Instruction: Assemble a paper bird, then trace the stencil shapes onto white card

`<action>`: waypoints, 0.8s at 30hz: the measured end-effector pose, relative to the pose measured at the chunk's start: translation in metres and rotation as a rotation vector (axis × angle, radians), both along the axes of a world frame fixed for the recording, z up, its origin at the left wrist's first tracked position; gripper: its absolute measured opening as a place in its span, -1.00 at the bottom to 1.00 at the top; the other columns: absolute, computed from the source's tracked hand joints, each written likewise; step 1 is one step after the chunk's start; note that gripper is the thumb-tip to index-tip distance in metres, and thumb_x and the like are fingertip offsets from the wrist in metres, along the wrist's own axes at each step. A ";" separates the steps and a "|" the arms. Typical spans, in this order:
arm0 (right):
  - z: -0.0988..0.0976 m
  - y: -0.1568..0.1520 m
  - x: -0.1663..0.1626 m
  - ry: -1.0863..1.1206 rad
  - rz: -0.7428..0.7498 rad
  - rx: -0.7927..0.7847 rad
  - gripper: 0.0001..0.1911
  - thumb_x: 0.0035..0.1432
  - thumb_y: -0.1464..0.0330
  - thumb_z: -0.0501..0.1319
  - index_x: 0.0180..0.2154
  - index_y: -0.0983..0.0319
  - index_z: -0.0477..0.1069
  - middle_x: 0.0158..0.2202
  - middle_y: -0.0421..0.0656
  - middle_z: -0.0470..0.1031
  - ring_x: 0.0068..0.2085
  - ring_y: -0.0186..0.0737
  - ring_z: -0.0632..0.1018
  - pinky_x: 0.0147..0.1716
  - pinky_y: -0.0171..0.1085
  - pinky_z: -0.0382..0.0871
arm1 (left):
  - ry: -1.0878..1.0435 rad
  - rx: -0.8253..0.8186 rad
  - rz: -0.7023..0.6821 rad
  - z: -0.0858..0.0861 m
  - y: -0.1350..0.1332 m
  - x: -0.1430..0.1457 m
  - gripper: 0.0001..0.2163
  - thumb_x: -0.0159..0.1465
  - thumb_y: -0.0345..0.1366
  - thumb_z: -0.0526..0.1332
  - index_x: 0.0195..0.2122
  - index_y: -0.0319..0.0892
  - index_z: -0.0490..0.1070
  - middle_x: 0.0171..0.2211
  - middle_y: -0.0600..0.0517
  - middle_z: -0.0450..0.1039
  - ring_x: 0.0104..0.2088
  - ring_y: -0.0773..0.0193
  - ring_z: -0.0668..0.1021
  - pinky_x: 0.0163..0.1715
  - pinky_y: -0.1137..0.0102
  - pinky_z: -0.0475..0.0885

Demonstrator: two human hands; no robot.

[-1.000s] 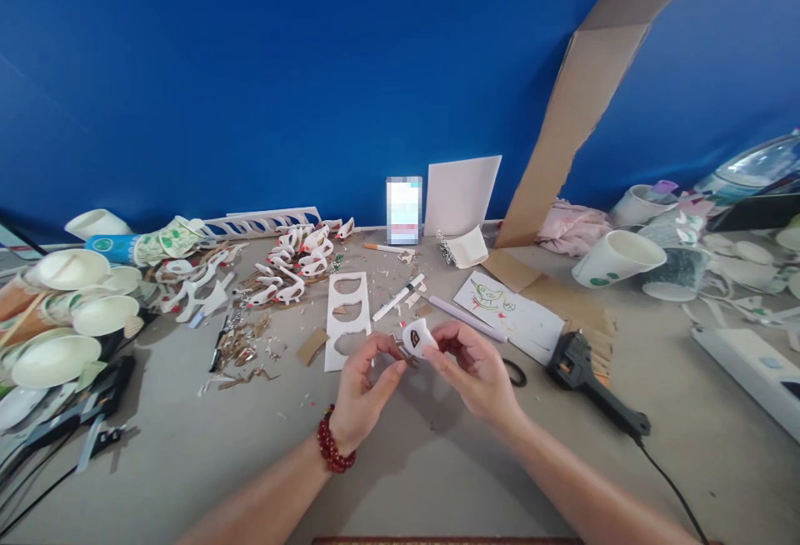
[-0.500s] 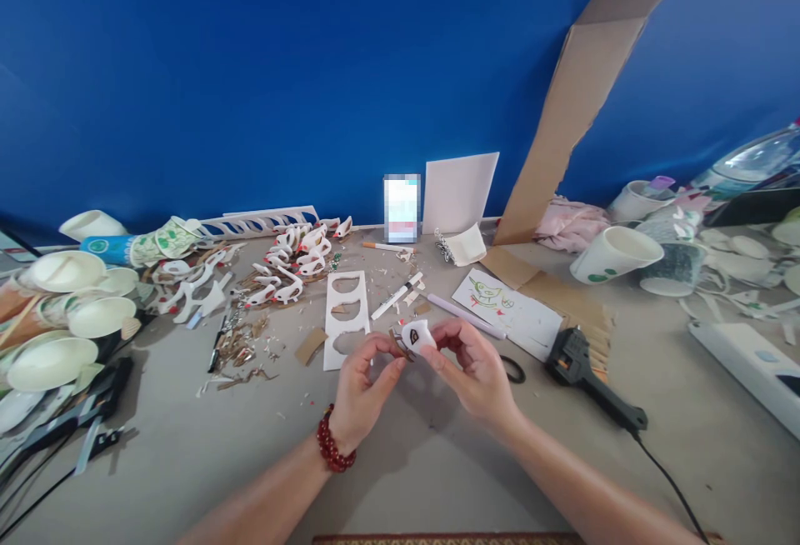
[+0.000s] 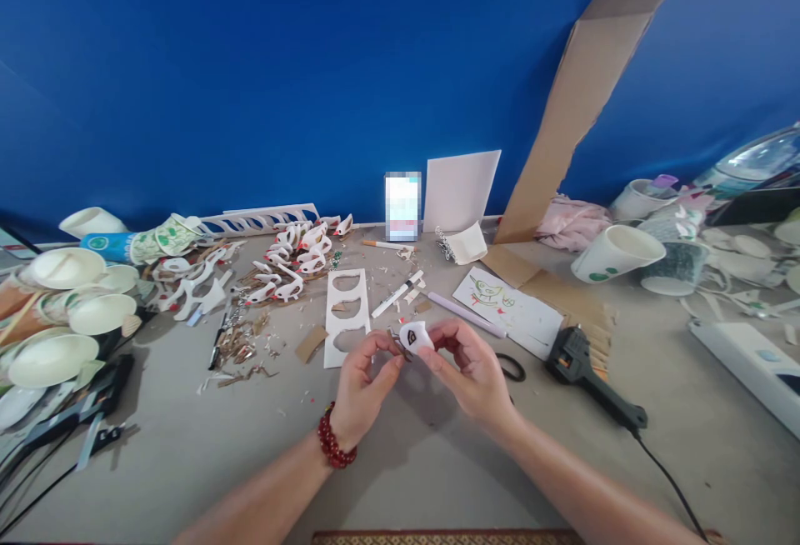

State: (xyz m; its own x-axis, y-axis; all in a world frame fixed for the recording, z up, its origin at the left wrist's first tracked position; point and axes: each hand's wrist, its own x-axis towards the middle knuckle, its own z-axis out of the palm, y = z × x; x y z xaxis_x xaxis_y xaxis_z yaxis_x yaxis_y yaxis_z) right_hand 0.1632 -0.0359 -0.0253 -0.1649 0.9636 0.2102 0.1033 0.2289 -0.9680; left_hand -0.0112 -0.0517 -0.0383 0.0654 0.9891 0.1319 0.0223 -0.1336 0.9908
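Between my two hands is a small white foam bird (image 3: pixel 421 338) with a dark wing-like mark on its side and thin brown twig-like pieces at its left end. My left hand (image 3: pixel 362 382) pinches those brown pieces between thumb and fingers. On the white body's right end, my right hand (image 3: pixel 475 374) has its thumb and fingertips closed. A white foam board with bird-shaped cutouts (image 3: pixel 348 352) lies just behind my left hand. Beyond the bird rest a white marker (image 3: pixel 398 294) and a pale lilac stick (image 3: pixel 466 314).
Several similar white birds (image 3: pixel 312 262) stand at back left beside brown scraps (image 3: pixel 243 341). A glue gun (image 3: pixel 591 378) and a bird drawing (image 3: pixel 525 316) lie right. Paper cups (image 3: pixel 68 357) crowd the left edge. A phone (image 3: pixel 403 207) leans against the blue wall (image 3: pixel 250 70).
Almost nothing differs. The bird has turned very slightly in my fingers, and both hands keep their hold. The view has shifted a little.
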 end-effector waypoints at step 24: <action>0.000 0.002 0.000 0.049 -0.018 -0.046 -0.83 0.20 0.22 0.27 -0.29 0.18 0.39 -0.32 -0.18 0.44 -0.30 -0.23 0.46 -0.28 -0.27 0.36 | -0.080 -0.035 0.006 0.000 -0.003 -0.001 -0.88 0.31 -0.25 0.19 -0.24 -0.18 0.41 -0.27 -0.02 0.43 -0.19 0.19 0.45 -0.12 0.35 0.33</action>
